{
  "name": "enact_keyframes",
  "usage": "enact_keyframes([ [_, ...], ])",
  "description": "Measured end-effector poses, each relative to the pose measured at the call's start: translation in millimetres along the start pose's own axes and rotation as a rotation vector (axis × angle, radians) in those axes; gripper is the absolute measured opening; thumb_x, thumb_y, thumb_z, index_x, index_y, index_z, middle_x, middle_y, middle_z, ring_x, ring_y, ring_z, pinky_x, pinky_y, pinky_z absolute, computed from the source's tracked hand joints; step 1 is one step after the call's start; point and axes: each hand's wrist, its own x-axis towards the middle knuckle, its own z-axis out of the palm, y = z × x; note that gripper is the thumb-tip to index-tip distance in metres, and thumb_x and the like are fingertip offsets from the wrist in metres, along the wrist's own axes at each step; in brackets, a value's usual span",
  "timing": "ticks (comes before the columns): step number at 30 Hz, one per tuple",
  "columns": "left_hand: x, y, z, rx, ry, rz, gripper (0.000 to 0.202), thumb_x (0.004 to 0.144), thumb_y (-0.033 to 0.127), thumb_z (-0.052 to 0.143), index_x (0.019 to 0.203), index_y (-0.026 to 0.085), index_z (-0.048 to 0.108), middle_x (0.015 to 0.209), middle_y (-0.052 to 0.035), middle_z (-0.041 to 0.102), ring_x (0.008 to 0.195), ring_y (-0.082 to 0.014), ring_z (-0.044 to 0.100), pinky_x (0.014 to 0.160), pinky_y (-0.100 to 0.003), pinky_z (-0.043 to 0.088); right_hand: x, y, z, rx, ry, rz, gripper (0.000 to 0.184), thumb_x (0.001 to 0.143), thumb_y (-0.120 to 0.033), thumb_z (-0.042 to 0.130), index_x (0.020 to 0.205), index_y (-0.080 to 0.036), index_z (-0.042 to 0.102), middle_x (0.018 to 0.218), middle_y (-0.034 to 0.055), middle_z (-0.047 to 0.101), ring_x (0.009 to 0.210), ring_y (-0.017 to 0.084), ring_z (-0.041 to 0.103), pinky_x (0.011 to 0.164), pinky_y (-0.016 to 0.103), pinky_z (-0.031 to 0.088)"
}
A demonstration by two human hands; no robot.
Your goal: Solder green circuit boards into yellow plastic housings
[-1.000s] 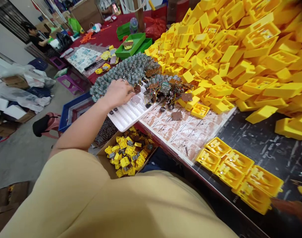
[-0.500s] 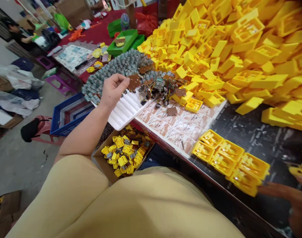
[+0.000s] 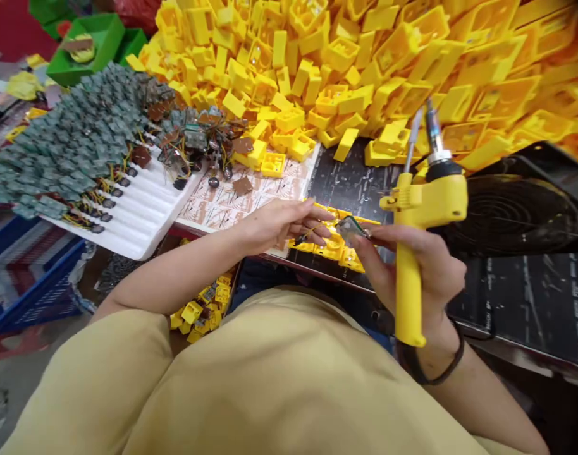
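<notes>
The right hand [image 3: 424, 272] wraps the handle of a yellow soldering gun [image 3: 415, 208], tip pointing up. Its fingertips meet those of the left hand [image 3: 279, 224], whose fingers pinch together on a small wired board [image 3: 350, 226]. The board sits just above a row of yellow housings [image 3: 334, 248] at the table [image 3: 530, 297] edge. A housing pile [image 3: 365, 57] and a white tray [image 3: 147, 212] lie beyond.

A huge heap of yellow plastic housings [image 3: 365, 57] fills the upper half of the frame. At upper left, a mound of grey-green modules [image 3: 66, 139] lies against a white ridged tray [image 3: 141, 221], with green bins [image 3: 99, 38] in the corner behind. A printed sheet [image 3: 232, 202] at centre carries a small brown board [image 3: 242, 185]. A blue crate [image 3: 23, 278] sits at lower left, and a black fan grille [image 3: 507, 215] at right.
</notes>
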Motion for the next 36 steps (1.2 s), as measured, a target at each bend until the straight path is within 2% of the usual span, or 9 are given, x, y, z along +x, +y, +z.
enact_keyframes([
  [4,-7,-8,3.7,0.21,0.117,0.216,0.046,0.076,0.054,0.09,0.113,0.028,0.083,0.114,-0.0064,0.081,0.111,-0.0201,0.075,0.105,-0.034,0.055,-5,-6,0,0.083,0.069,0.02,0.025,0.088,-0.024,0.083,0.107,-0.026,0.066,0.095,-0.0031,0.072,0.077,0.012,0.072,0.073,0.019,0.064],
  [6,-5,-14,12.2,0.284,0.226,0.331,0.044,0.076,0.061,0.087,0.107,0.03,0.085,0.118,-0.0056,0.08,0.116,-0.0206,0.073,0.11,-0.036,0.053,-5,-9,2,0.115,0.059,0.039,0.024,0.088,-0.023,0.083,0.105,-0.025,0.066,0.093,-0.0031,0.072,0.077,0.011,0.072,0.074,0.017,0.064],
  [9,2,-20,27.8,0.122,0.312,0.419,0.038,0.068,0.063,0.092,0.091,0.033,0.086,0.108,-0.0013,0.082,0.107,-0.0182,0.074,0.107,-0.036,0.055,-8,-11,7,0.141,0.065,0.044,0.024,0.088,-0.022,0.082,0.105,-0.025,0.066,0.095,-0.0026,0.072,0.078,0.01,0.073,0.076,0.017,0.064],
  [13,6,-20,40.6,-0.216,0.254,0.341,0.033,0.058,0.05,0.101,0.076,0.029,0.084,0.084,0.0035,0.081,0.086,-0.0113,0.076,0.095,-0.028,0.059,-14,-11,15,0.15,0.066,0.012,0.028,0.086,-0.021,0.084,0.108,-0.026,0.067,0.098,-0.0021,0.073,0.081,0.011,0.073,0.077,0.018,0.064],
  [16,2,-17,38.7,-0.298,0.237,0.289,0.032,0.059,0.046,0.101,0.077,0.026,0.084,0.078,0.0046,0.08,0.077,-0.0073,0.075,0.081,-0.019,0.059,-17,-8,15,0.15,0.033,-0.06,0.031,0.085,-0.02,0.085,0.111,-0.026,0.069,0.099,-0.003,0.074,0.082,0.012,0.074,0.081,0.017,0.064],
  [19,-3,-13,29.2,-0.143,0.231,0.295,0.033,0.057,0.043,0.102,0.076,0.024,0.084,0.07,0.0053,0.077,0.062,-0.0032,0.068,0.065,-0.014,0.054,-15,-6,7,0.143,-0.016,-0.104,0.041,0.081,-0.025,0.089,0.117,-0.027,0.069,0.104,-0.0011,0.076,0.089,0.017,0.075,0.089,0.026,0.065],
  [21,-5,-13,22.8,0.039,0.234,0.326,0.035,0.055,0.041,0.103,0.075,0.021,0.083,0.068,0.0041,0.076,0.06,-0.0034,0.065,0.063,-0.014,0.053,-10,-5,2,0.13,-0.021,-0.085,0.046,0.081,-0.023,0.089,0.121,-0.027,0.068,0.108,-0.0005,0.075,0.095,0.019,0.075,0.092,0.031,0.065],
  [26,-8,-19,19.5,0.338,0.207,0.379,0.045,0.072,0.058,0.091,0.081,0.015,0.08,0.077,-0.0027,0.077,0.069,-0.0087,0.069,0.07,-0.02,0.057,4,-11,5,0.121,-0.059,-0.067,0.045,0.083,-0.014,0.084,0.12,-0.029,0.064,0.109,-0.004,0.074,0.095,0.015,0.075,0.089,0.021,0.062],
  [36,-18,-23,18.7,0.306,0.208,0.353,0.053,0.069,0.062,0.091,0.079,0.013,0.071,0.074,-0.0013,0.072,0.066,-0.0075,0.065,0.066,-0.02,0.055,4,-18,18,0.049,-0.028,-0.159,0.046,0.085,-0.013,0.082,0.123,-0.028,0.062,0.104,-0.0038,0.074,0.086,0.011,0.074,0.086,0.019,0.061],
])
